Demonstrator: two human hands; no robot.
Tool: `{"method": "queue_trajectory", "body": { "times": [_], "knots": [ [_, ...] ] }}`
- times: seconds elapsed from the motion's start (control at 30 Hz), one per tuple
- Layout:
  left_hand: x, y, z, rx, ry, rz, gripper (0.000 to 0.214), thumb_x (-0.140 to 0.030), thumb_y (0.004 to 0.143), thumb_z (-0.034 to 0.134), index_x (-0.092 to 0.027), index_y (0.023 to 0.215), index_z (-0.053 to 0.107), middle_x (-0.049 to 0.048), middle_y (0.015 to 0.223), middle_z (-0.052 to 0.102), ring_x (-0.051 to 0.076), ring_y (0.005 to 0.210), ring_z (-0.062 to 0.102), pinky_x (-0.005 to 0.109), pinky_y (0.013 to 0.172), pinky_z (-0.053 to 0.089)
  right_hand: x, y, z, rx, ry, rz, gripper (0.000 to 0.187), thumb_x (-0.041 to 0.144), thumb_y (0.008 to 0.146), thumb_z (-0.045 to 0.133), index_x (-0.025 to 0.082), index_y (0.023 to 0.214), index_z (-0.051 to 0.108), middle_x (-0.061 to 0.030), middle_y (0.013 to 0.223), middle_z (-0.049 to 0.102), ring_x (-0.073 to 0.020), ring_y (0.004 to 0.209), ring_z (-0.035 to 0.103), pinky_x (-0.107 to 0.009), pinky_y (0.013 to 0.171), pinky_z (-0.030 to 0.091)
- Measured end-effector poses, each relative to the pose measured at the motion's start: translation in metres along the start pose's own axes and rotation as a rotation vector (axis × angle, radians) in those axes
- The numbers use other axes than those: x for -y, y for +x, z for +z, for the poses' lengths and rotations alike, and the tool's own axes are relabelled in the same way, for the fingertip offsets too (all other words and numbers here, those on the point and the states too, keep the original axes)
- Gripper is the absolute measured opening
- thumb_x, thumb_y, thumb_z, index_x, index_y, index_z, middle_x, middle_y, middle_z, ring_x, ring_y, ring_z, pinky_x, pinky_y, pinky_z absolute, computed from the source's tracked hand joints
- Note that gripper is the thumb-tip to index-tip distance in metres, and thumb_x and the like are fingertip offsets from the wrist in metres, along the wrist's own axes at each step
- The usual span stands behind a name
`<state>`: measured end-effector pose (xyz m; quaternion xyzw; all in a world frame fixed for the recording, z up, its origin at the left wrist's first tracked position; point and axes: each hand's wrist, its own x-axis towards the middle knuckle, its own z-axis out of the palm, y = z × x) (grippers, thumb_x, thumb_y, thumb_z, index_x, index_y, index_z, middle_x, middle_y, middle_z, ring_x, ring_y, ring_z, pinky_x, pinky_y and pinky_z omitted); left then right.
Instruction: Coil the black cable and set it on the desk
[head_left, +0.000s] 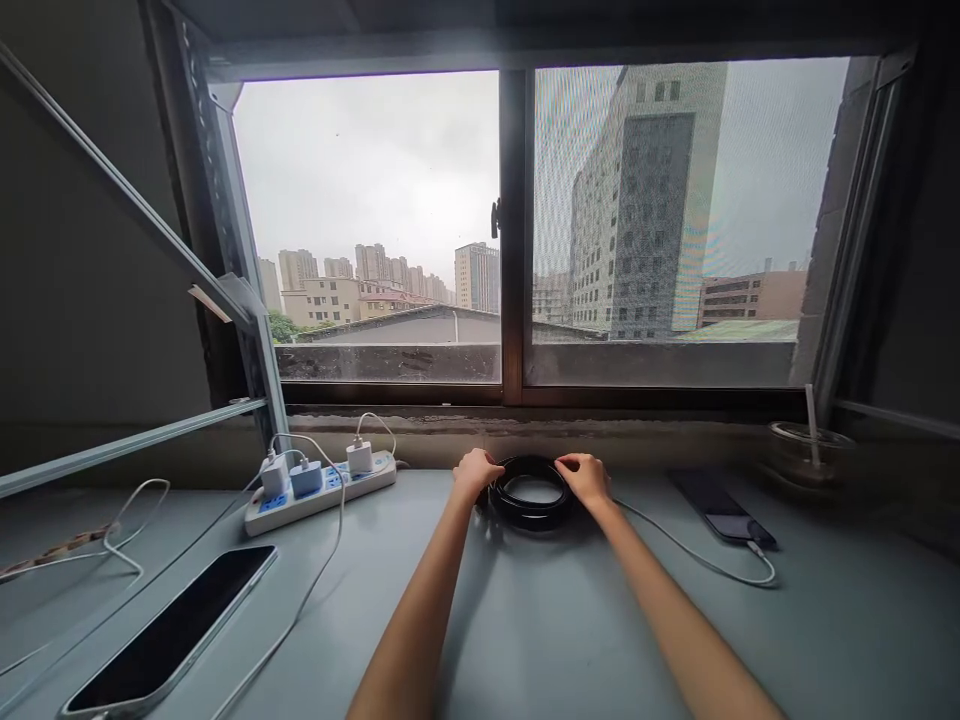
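Observation:
A glossy black coil (534, 520), like looped cable or tubing, lies on the grey table near the window, with an open ring in its middle. My left hand (476, 472) is closed at the coil's left side, thumb and fingers pinching its upper edge. On the opposite side my right hand (586, 476) grips the coil's upper right edge between thumb and fingertips. Both arms reach forward across the table. The undersides of the fingers are partly hidden, and whether the coil is cable or hose is not clear.
To the left, a white power strip (322, 494) holds several chargers with white cords. A large phone (172, 630) lies at front left. On the right are a second phone (724, 510) on a cable and a lidded cup (806, 455) with a straw. Metal shelf posts (259, 370) flank the window.

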<state>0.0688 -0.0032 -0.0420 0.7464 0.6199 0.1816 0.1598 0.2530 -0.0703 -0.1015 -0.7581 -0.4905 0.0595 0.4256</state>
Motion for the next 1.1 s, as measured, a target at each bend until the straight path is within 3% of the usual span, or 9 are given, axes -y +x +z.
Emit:
{"method": "queue_trajectory", "body": {
  "times": [0.1,0.23,0.47,0.7,0.87,1.1],
  "knots": [
    [0.011,0.007,0.004,-0.025,-0.048,-0.011,0.028,-0.044,0.075,0.061,-0.020,0.086,0.071,0.0097,0.098,0.072,0.024,0.098,0.065,0.026,0.074,0.046,-0.004,-0.002,-0.003,-0.088,-0.033,0.107,0.031,0.048,0.079,0.059,0.023,0.090,0.073,-0.0076,0.094,0.071,-0.0241,0.094,0.065,-0.035,0.079,0.050],
    [0.027,0.013,0.010,-0.171,-0.074,-0.064,0.038,-0.043,0.086,0.045,-0.017,0.097,0.070,0.0144,0.112,0.067,0.026,0.106,0.061,0.028,0.075,0.045,-0.012,-0.003,-0.006,-0.130,-0.029,0.182,0.042,0.058,0.078,0.052,0.024,0.086,0.076,-0.0089,0.091,0.073,-0.0294,0.094,0.066,-0.034,0.073,0.050],
    [0.049,0.014,0.026,-0.147,-0.117,-0.005,0.044,-0.038,0.091,0.033,-0.022,0.087,0.074,0.0069,0.093,0.073,0.020,0.092,0.066,0.023,0.068,0.043,-0.028,-0.002,-0.003,-0.046,0.043,0.175,0.040,0.048,0.091,0.042,0.019,0.096,0.069,-0.0067,0.099,0.070,-0.0182,0.092,0.064,-0.032,0.079,0.050],
    [0.047,0.015,0.034,-0.151,-0.029,-0.009,0.045,-0.039,0.092,0.032,-0.021,0.079,0.070,0.0076,0.091,0.072,0.021,0.093,0.065,0.027,0.071,0.043,-0.032,0.003,0.003,0.045,-0.015,0.236,0.032,0.043,0.090,0.049,0.017,0.103,0.062,-0.0064,0.105,0.063,-0.0169,0.094,0.060,-0.038,0.084,0.049],
    [0.043,0.012,0.036,-0.139,0.055,0.001,0.035,-0.045,0.090,0.046,-0.016,0.095,0.064,0.0070,0.100,0.067,0.017,0.093,0.061,0.038,0.087,0.045,-0.031,0.003,0.003,0.074,-0.054,0.264,0.031,0.042,0.090,0.050,0.018,0.106,0.061,-0.0066,0.107,0.062,-0.0173,0.095,0.060,-0.037,0.084,0.049],
    [0.043,0.011,0.036,-0.172,0.119,0.022,0.036,-0.032,0.092,0.034,-0.022,0.088,0.068,0.0098,0.102,0.070,0.022,0.097,0.063,0.027,0.074,0.041,-0.029,0.001,0.001,0.092,-0.074,0.260,0.031,0.041,0.090,0.050,0.018,0.107,0.060,-0.0067,0.109,0.061,-0.0175,0.096,0.060,-0.037,0.084,0.049]
  ]
}}
